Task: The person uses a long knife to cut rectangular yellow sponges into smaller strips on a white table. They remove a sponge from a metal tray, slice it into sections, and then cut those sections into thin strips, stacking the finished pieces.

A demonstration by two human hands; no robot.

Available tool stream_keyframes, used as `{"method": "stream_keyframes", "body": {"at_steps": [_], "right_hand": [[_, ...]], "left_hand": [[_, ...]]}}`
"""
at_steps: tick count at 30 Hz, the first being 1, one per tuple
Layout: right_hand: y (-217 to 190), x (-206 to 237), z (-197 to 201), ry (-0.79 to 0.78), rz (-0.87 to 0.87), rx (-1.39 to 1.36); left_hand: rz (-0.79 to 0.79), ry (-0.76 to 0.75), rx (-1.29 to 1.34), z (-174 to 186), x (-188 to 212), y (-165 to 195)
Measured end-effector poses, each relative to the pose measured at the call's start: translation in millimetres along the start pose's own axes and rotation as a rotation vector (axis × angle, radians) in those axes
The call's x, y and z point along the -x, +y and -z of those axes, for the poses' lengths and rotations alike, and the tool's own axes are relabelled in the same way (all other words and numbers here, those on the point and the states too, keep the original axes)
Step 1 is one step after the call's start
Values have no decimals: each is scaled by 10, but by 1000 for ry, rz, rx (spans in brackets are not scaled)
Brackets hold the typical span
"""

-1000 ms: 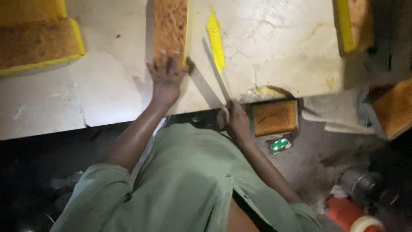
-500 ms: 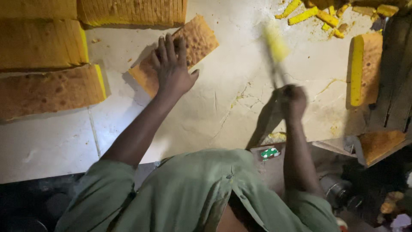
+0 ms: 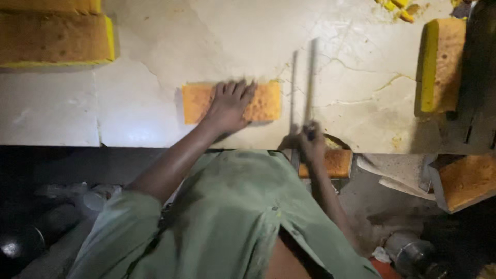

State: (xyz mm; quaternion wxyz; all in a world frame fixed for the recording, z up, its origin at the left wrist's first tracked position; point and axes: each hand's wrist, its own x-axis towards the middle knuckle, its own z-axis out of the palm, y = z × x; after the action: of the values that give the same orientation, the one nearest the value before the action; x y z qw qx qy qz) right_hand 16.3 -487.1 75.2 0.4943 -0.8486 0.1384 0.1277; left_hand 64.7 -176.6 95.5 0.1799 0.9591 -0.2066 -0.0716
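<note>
Turned flat and square since earlier: sponge block [image 3: 264,101], mid tabletop [image 3: 155,103], pinned under spread left hand [image 3: 230,103]. Right hand [image 3: 311,142] clamped on long knife [image 3: 310,77], just beside block.

No package, label, sign or screen shows anywhere here, neither on the tabletop nor on the dim floor below it.
</note>
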Motion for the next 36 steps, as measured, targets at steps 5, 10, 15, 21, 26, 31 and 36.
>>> {"method": "stream_keyframes", "body": {"at_steps": [5, 10, 15, 21, 26, 31, 36], "right_hand": [[597, 632, 21, -240, 105, -134], [928, 1072, -155, -271, 366, 298], [476, 1059, -368, -328, 166, 588], [-396, 623, -484, -286, 146, 638], [-368, 1277, -443, -263, -12, 627], [129, 1897, -319, -265, 89, 596], [428, 1201, -777, -152, 157, 549]], "left_hand": [[-26, -110, -15, -103, 399, 318], [-24, -37, -65, -20, 406, 410], [131, 10, -75, -333, 95, 853], [50, 175, -79, -426, 121, 857], [33, 219, -68, -522, 113, 774], [53, 120, -67, -540, 87, 766], [4, 173, -78, -391, 115, 789]]}}
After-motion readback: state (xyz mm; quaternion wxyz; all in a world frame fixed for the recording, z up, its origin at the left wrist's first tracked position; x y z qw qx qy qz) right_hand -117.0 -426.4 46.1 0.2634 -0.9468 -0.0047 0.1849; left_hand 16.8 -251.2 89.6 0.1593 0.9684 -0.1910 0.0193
